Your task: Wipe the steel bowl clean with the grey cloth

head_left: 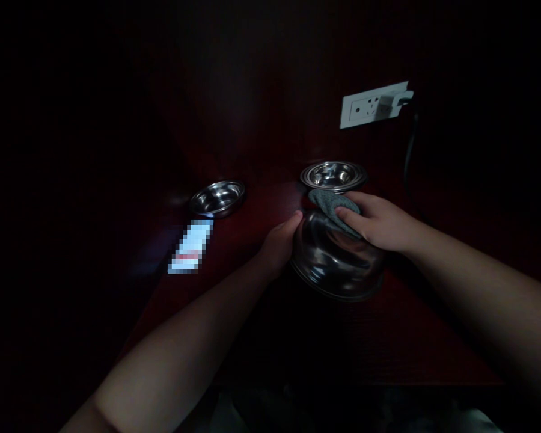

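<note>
A shiny metal bowl (338, 261) is held tilted above the dark red table, its rounded outside turned up toward me. My left hand (282, 243) grips the bowl at its left side, thumb showing on the edge and the other fingers hidden behind it. Pressed against the bowl's upper right side is a grey-green cloth (331, 207), pinched between the thumb and fingers of my right hand (379, 222). Just beyond the cloth stands a small stack of metal bowls (333, 175).
Another metal bowl (219, 198) sits at the left, with a lit, blurred-out phone screen (192, 246) in front of it. On the back wall is a white socket plate (365, 107) with a plug and a hanging cable (409, 150). The surroundings are very dark.
</note>
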`<action>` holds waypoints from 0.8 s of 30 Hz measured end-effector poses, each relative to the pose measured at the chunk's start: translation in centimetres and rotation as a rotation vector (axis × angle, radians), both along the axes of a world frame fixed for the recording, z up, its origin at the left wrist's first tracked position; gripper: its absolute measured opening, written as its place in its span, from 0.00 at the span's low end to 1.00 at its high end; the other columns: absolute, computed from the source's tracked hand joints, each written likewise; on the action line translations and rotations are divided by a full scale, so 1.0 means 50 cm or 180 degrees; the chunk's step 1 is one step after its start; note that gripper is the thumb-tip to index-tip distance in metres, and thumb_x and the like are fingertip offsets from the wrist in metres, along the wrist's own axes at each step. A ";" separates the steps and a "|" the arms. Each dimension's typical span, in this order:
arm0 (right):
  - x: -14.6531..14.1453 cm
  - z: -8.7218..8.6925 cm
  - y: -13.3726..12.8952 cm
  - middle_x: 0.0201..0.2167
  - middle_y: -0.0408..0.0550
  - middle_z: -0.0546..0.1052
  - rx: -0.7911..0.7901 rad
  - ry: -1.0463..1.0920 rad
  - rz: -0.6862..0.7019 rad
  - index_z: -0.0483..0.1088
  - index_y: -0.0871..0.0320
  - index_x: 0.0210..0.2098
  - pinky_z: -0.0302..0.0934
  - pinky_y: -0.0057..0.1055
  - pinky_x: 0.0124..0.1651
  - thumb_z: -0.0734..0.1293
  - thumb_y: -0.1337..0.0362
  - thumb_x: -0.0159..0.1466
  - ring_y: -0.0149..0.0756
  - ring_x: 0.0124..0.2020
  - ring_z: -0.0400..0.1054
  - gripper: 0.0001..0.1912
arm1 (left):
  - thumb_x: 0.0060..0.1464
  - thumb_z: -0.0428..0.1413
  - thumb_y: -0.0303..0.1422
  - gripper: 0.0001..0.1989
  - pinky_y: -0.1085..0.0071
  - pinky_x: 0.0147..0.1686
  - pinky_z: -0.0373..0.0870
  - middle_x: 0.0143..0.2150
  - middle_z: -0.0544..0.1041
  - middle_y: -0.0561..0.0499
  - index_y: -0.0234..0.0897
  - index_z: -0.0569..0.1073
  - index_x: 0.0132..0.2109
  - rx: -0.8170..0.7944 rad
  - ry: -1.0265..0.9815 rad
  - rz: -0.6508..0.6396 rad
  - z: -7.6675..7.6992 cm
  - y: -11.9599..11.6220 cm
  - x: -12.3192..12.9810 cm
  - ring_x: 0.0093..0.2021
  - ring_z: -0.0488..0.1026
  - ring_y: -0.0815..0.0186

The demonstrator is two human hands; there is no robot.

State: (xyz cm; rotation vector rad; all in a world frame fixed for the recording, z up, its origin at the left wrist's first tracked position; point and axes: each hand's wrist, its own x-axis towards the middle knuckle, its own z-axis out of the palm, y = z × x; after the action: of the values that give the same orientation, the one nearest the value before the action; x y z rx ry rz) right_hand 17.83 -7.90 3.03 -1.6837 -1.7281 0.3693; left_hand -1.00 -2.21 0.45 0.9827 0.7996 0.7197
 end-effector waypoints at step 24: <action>-0.011 0.014 -0.010 0.36 0.51 0.77 -0.0034 -0.0271 -0.0099 0.69 0.56 0.39 0.63 0.38 0.37 0.59 0.53 0.65 0.44 0.35 0.72 0.14 | 0.54 0.56 0.47 0.18 0.65 0.40 0.70 0.31 0.81 0.47 0.36 0.78 0.32 0.0089 0.0047 -0.0040 0.008 -0.005 -0.002 0.34 0.77 0.61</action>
State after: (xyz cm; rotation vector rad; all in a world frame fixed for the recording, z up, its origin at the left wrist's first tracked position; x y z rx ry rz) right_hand 17.27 -8.42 3.73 -1.7548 -1.7617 0.2969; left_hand -1.12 -2.46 0.88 1.0185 0.7976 0.7152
